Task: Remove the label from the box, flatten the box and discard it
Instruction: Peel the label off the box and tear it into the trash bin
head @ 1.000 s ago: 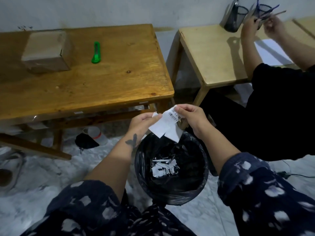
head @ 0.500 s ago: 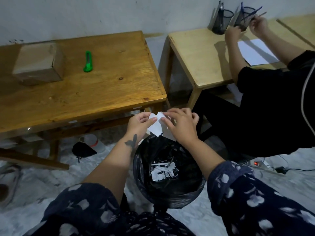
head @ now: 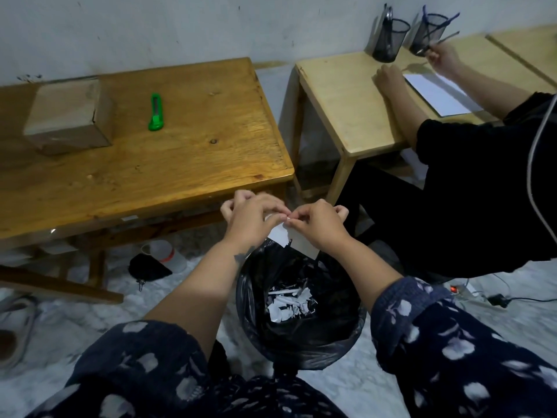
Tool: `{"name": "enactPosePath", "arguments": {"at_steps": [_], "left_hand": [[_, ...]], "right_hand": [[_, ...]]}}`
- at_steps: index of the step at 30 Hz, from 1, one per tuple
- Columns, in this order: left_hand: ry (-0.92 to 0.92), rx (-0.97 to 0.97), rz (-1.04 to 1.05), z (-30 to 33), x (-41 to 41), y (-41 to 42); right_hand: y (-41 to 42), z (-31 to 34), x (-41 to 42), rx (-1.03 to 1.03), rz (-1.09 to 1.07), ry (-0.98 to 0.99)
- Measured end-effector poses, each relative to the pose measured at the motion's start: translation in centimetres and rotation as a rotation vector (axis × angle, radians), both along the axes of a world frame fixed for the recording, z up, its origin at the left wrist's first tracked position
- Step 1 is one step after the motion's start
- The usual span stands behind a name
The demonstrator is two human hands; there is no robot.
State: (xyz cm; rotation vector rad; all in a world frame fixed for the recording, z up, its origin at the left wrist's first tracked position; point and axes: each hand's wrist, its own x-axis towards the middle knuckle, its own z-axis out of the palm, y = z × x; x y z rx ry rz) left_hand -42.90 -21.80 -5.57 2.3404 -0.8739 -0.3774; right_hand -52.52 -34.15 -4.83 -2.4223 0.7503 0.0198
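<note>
My left hand (head: pixel 251 218) and my right hand (head: pixel 316 224) meet above the black-lined bin (head: pixel 301 342) and both pinch the top edge of a white label piece (head: pixel 297 241) that hangs between them. Torn white scraps (head: pixel 289 301) lie at the bottom of the bin. The brown cardboard box (head: pixel 70 114) stands closed at the far left of the dark wooden table (head: pixel 180 164). A green utility knife (head: pixel 156 111) lies on the table to the right of the box.
A second person in black sits at the right, hands by mesh pen cups (head: pixel 390 40) and a white sheet (head: pixel 441 95) on a lighter table (head: pixel 346 101). Under the dark table lie a plastic bottle (head: pixel 167 254) and a black pouch (head: pixel 147 268). A power strip (head: pixel 461 289) lies on the floor at right.
My hands came together and rose slightly; the label, spread wide with its barcode showing a second ago, is now pinched at its top edge by both hands.
</note>
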Motion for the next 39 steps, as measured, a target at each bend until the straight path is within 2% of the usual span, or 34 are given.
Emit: {"name": "enactPosePath", "arguments": {"at_steps": [5,9,15,17,19,22,24,27,29,33,39], "left_hand": [[-0.068,0.164,-0.061,0.3,0.1,-0.6],[-0.061,0.23,-0.018,-0.1,0.2,-0.8],[0.251,0.254,0.289,-1.0,0.0,-1.4],[0.4,0.186,0.385,-2.0,0.9,-0.2],[0.494,0.106,0.434,-2.1,1.8,1.2],[0.515,-0.053,0.61,-2.1,2.9,3.0],[0.491,-0.088,0.655,-2.3,2.9,3.8],[0.47,-0.06,0.535,-2.3,1.1,2.6],[0.571,-0.121,0.439,-2.2,-0.5,1.0],[0.788,-0.237,0.444,-1.8,-1.6,-0.7],[0.891,-0.22,0.489,-0.5,-1.7,-1.6]], "right_hand": [[-0.3,0.5,0.0,-0.025,-0.008,-0.052],[0.0,0.7,0.1,-0.135,0.096,-0.071],[0.7,1.1,-0.7,-0.287,0.217,-0.18],[1.4,0.8,-0.9,-0.316,0.267,-0.197],[1.6,0.5,-1.2,-0.246,0.211,-0.178],[0.4,-0.1,-1.9,-0.109,0.052,-0.133],[-0.7,-0.2,-2.2,-0.006,-0.055,-0.106],[-1.5,0.2,-1.8,0.485,-0.285,-0.186],[-1.5,0.8,-1.3,0.687,-0.411,-0.252],[-1.8,0.2,-1.2,0.753,-0.619,-0.339],[-0.5,-2.0,-1.1,0.516,-0.624,-0.29]]}}
